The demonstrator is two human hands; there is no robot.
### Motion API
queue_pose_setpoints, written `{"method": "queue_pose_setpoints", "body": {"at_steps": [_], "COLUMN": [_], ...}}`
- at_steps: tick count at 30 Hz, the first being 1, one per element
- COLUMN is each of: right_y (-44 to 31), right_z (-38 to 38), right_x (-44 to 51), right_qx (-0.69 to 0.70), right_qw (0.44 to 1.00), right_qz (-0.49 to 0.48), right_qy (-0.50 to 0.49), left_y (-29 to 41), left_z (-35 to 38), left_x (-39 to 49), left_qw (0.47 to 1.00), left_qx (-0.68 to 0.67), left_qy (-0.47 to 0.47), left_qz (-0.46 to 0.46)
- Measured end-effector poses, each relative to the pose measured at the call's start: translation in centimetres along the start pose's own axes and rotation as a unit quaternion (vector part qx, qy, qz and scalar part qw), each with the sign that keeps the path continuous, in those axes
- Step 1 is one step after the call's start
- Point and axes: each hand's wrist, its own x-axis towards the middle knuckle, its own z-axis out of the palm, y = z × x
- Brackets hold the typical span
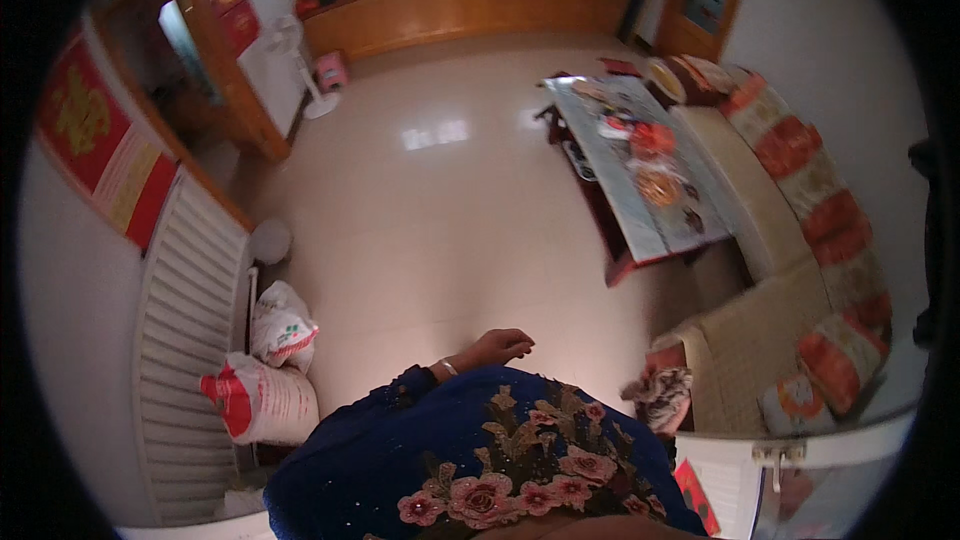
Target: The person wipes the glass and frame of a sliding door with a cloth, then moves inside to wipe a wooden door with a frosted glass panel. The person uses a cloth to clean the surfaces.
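My left hand [504, 346] hangs before my body over the tiled floor, its fingers loosely curled and a bracelet at the wrist; nothing shows in it. At my right side, near the sofa's end, a crumpled brown and white patterned cloth [664, 396] hangs against my right hand [679, 420], which is mostly covered by it and blurred. The hand appears closed on this cloth. My blue top with embroidered flowers fills the bottom of the view.
A long table [637, 217] bearing food and bags stands ahead right, beside an L-shaped sofa [787, 315]. Filled sacks [281, 405] lean by the radiator [191, 360] at left. A standing fan [321, 105] is farther off. A white door [840, 431] is close at lower right.
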Motion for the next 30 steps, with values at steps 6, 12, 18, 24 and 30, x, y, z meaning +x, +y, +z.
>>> {"method": "queue_pose_setpoints", "body": {"at_steps": [6, 12, 18, 24, 30], "right_y": [4.6, 12.3, 18.7, 21.2, 21.7], "right_z": [2.7, 5.7, 11.3, 14.8, 13.8], "right_x": [11.7, 22.9, 31.2, 37.5, 47.6], "right_qx": [0.147, -0.117, 0.003, 0.078, 0.065], "right_qw": [0.973, 0.991, 0.992, 0.972, 0.973], "right_qz": [0.167, 0.003, 0.126, 0.211, 0.195], "right_qy": [-0.064, 0.065, 0.024, -0.060, -0.108], "left_y": [-2.9, -4.3, -5.5, -6.8, -5.7], "left_z": [-11.9, -22.5, -29.6, -32.2, -35.9], "left_x": [-0.7, -2.3, -5.2, -3.9, 0.6], "left_qw": [0.995, 0.985, 0.969, 0.962, 0.957], "left_qx": [0.013, -0.021, -0.093, -0.113, -0.085], "left_qy": [0.100, 0.170, 0.225, 0.239, 0.268], "left_qz": [0.002, -0.026, -0.034, -0.069, -0.071]}}
